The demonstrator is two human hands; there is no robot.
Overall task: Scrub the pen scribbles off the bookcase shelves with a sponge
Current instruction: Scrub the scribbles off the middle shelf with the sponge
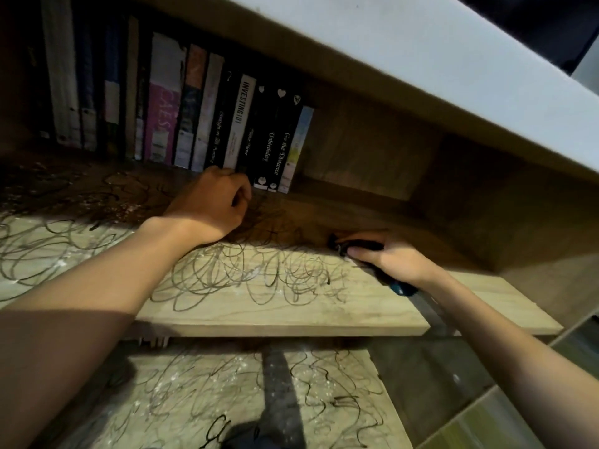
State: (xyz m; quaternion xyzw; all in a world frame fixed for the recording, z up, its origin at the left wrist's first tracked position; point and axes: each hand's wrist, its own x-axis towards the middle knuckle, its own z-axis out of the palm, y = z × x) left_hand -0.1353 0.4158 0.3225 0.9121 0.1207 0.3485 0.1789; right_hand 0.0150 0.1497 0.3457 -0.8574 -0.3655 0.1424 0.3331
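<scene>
pen scribbles [246, 273] cover the wooden shelf [324, 315] below the books [201, 118].

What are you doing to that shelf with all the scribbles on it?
A person is cleaning pen scribbles off a wooden bookcase shelf. The right hand grips a dark sponge and presses it on the shelf near its right end. The left hand rests on the shelf with curled fingers, just in front of a row of books. Most scribbles are still there, and the shelf below is scribbled on too.
</scene>
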